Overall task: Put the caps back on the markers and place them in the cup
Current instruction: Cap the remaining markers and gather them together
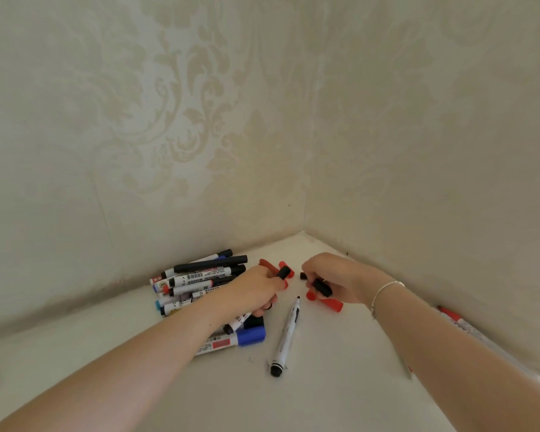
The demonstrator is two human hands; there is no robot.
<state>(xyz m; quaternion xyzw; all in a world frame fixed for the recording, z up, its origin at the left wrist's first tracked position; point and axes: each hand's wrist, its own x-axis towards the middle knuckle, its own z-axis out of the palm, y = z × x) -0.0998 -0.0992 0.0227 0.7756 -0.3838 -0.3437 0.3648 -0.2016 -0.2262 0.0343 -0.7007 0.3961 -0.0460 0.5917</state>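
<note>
Sorting caps at frame centre: left hand (256,288) pinching a black cap (283,272), right hand (331,280) gripping another black cap (322,287); next, matching an uncapped marker (286,336).

One head-worn wide-angle view, looking forward and down into a room corner.

The camera sits above and behind both forearms, which enter from the lower left and lower right edges and reach away from it toward the corner. The white surface (325,385) fills the lower part near the lens; two patterned walls (169,120) rise ahead and bow with the lens. No second view shares this scene.
</note>
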